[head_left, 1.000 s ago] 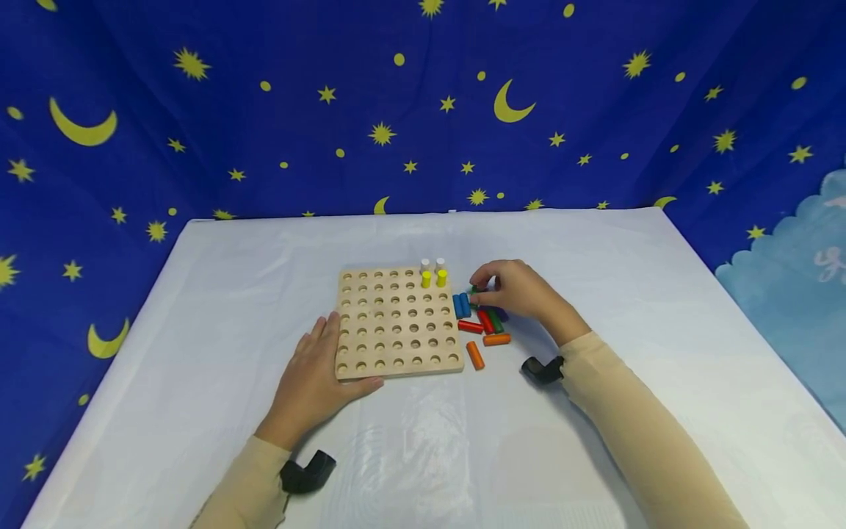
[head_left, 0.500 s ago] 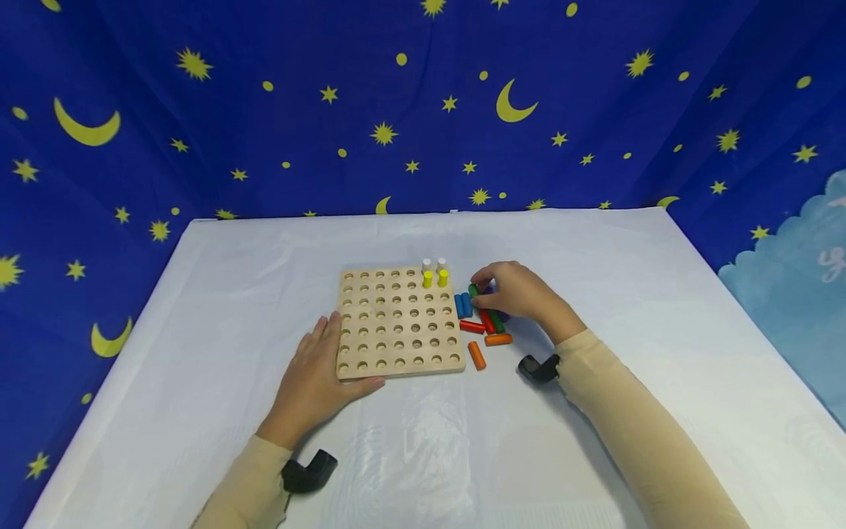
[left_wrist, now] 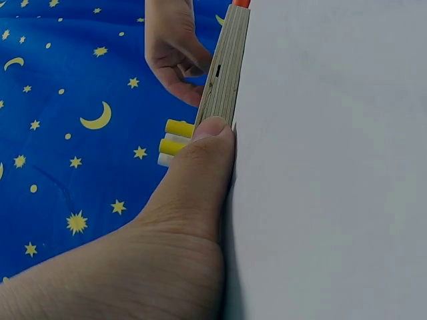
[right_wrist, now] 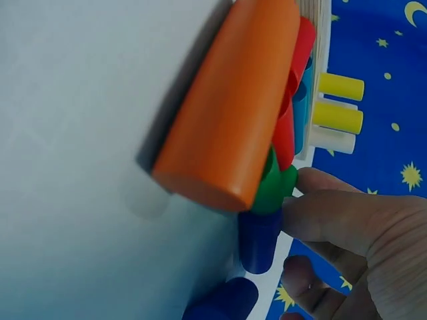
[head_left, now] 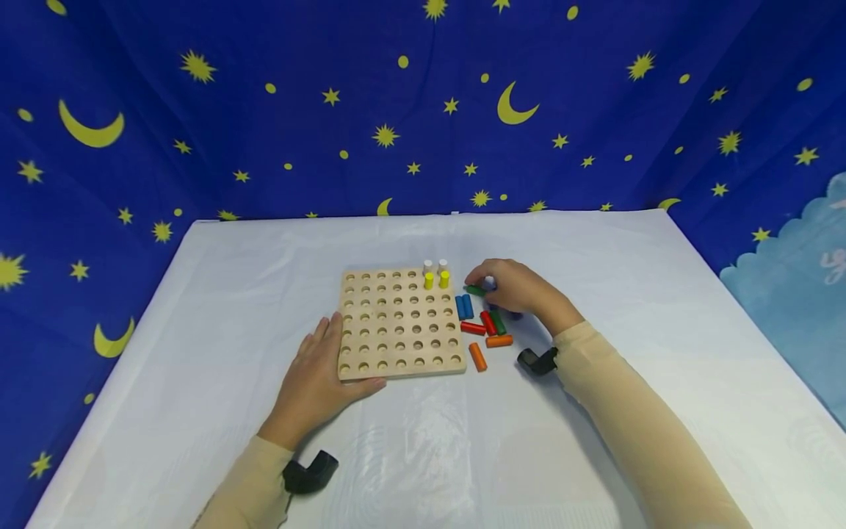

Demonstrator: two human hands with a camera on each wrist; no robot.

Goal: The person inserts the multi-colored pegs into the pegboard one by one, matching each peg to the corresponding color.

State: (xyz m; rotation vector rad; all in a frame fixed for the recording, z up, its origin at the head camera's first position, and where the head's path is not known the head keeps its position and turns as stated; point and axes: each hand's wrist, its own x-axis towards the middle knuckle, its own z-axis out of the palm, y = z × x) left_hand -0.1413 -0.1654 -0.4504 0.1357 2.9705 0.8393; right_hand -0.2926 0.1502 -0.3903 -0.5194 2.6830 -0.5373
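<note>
My left hand [head_left: 311, 389] rests at the near left corner of the wooden pegboard [head_left: 390, 316]. Its fingers lie along the left side and its thumb [left_wrist: 207, 147] presses the front edge. Two white pegs [head_left: 443, 264] and two yellow pegs [head_left: 444, 279] stand upright in holes at the board's far right corner. To the right of the board, my right hand [head_left: 518, 286] pinches a green peg [head_left: 474, 291] between thumb and forefinger. The green peg is partly hidden by the thumb in the right wrist view. Two dark blue pegs [right_wrist: 259, 241] are below that hand.
Loose pegs lie beside the board's right edge: two blue pegs [head_left: 467, 306], two red pegs [head_left: 473, 328], another green peg [head_left: 498, 323] and two orange pegs [head_left: 499, 341]. White cloth covers the table [head_left: 410, 448]. A starry blue curtain [head_left: 370, 95] hangs behind.
My right hand has shifted slightly away from me and left, and the green peg has turned from lengthwise to more sideways, clear of the other pegs. My left hand stays on the board.
</note>
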